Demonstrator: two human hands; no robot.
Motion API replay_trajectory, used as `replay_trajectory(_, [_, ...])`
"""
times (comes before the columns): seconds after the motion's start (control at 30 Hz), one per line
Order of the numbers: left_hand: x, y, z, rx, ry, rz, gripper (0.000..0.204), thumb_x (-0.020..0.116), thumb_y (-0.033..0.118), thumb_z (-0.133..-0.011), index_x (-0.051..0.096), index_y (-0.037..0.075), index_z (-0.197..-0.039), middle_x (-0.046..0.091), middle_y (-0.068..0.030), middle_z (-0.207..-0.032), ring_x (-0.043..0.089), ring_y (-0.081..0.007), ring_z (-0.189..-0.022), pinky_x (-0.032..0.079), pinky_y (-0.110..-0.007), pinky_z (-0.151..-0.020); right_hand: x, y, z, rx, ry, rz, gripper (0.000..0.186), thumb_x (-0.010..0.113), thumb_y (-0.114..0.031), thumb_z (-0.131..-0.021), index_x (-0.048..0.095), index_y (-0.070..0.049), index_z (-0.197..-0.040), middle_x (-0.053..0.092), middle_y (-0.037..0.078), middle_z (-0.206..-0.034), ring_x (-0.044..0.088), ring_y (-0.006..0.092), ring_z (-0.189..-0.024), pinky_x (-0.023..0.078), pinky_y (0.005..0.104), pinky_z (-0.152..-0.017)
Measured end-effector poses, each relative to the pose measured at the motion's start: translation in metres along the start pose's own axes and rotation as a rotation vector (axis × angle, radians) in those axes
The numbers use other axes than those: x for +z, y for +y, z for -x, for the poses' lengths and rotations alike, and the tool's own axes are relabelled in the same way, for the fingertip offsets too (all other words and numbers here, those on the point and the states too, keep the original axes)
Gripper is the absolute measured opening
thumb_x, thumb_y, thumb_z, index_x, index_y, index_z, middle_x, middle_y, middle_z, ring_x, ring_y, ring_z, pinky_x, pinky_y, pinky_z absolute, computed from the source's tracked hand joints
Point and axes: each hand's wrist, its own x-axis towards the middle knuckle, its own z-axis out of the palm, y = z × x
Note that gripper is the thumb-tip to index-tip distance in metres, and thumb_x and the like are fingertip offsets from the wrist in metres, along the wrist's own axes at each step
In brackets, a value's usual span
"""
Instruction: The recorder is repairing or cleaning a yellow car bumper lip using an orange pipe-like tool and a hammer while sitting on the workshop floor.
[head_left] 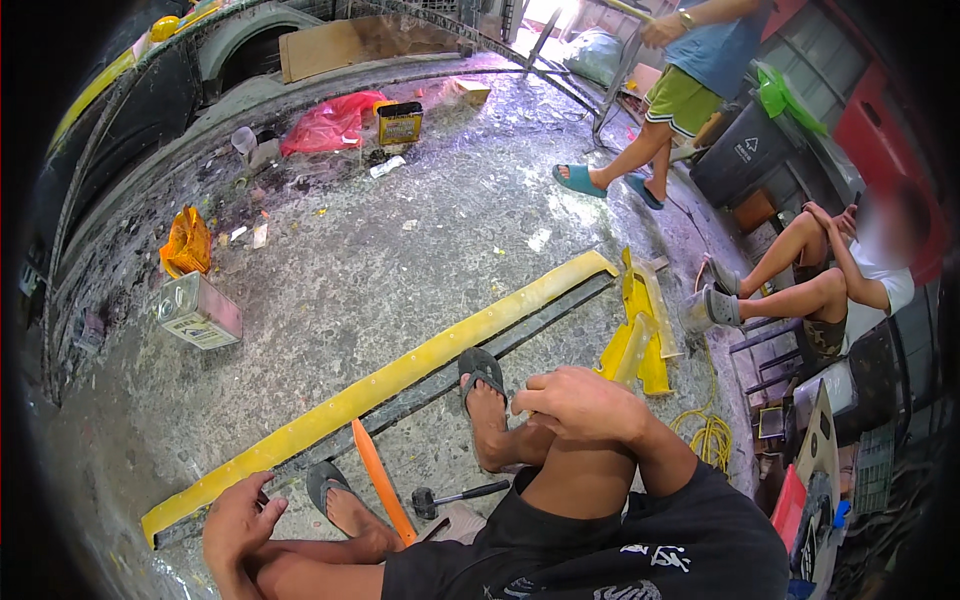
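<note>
My left hand (pixel 238 520) hangs loosely open, empty, near the yellow strip (pixel 405 366) on the floor (pixel 340 260); my right hand (pixel 582 402) curls, contents unclear; a shifting foot (pixel 487 412) could knock the strip askew.

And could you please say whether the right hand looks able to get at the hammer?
Probably yes: the hammer lies uncovered between the legs, though the right hand would need to come down past the right knee.

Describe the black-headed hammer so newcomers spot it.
Find the long yellow strip crossing the grey floor. On its near side, just right of the flat orange bar, lies the black-headed hammer. Unlike that bar, it has a bulky head and slim handle.
</note>
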Motion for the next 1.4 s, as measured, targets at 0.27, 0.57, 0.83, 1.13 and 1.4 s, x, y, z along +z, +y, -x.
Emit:
replay_trajectory(0.27, [0.004,-0.010,0.000,0.024,0.042,-0.036,0.042,0.073,0.022,-0.091,0.064,0.009,-0.129,0.072,-0.0163,-0.094,0.069,-0.0334,-0.085,0.054,-0.043,-0.078,-0.002,-0.002,-0.004,0.036,0.009,0.043,0.021,0.066,-0.016,-0.090,0.065,-0.014,-0.111,0.066,0.010,-0.097,0.066,0.0375,-0.087,0.052,0.0482,-0.076])
replay_trajectory(0.57, [0.004,-0.007,0.005,-0.057,-0.032,-0.055,0.043,0.071,0.020,-0.091,0.064,0.013,-0.132,0.071,-0.0206,-0.092,0.068,-0.0400,-0.091,0.054,-0.048,-0.082,-0.003,-0.008,-0.002,0.087,-0.037,0.002,0.016,0.066,-0.016,-0.090,0.063,-0.006,-0.103,0.066,0.017,-0.097,0.066,0.0425,-0.093,0.052,0.0533,-0.080])
replay_trajectory(0.83, [0.012,-0.019,-0.001,-0.008,-0.012,-0.059,0.047,0.069,0.033,-0.096,0.062,0.008,-0.135,0.070,-0.0214,-0.095,0.068,-0.0353,-0.084,0.054,-0.044,-0.078,0.017,0.004,0.002,0.102,0.219,-0.150,0.028,0.071,-0.009,-0.082,0.067,-0.008,-0.110,0.066,0.015,-0.098,0.064,0.0387,-0.095,0.052,0.0464,-0.080])
replay_trajectory(1.13, [0.008,-0.019,0.004,-0.044,-0.063,0.001,0.049,0.067,0.039,-0.097,0.061,0.007,-0.134,0.071,-0.0233,-0.100,0.069,-0.0375,-0.091,0.053,-0.044,-0.079,0.016,0.000,-0.009,0.056,0.064,-0.087,0.023,0.066,0.002,-0.085,0.064,-0.002,-0.108,0.064,0.018,-0.097,0.063,0.0409,-0.091,0.051,0.0440,-0.077])
replay_trajectory(1.4, [0.014,-0.024,-0.002,-0.035,-0.102,-0.024,0.050,0.066,0.040,-0.098,0.062,0.007,-0.134,0.072,-0.0226,-0.098,0.069,-0.0381,-0.089,0.054,-0.045,-0.080,0.016,-0.005,-0.009,0.086,0.040,-0.117,0.024,0.065,-0.001,-0.086,0.064,-0.004,-0.110,0.062,0.019,-0.096,0.062,0.0433,-0.093,0.049,0.0484,-0.077])
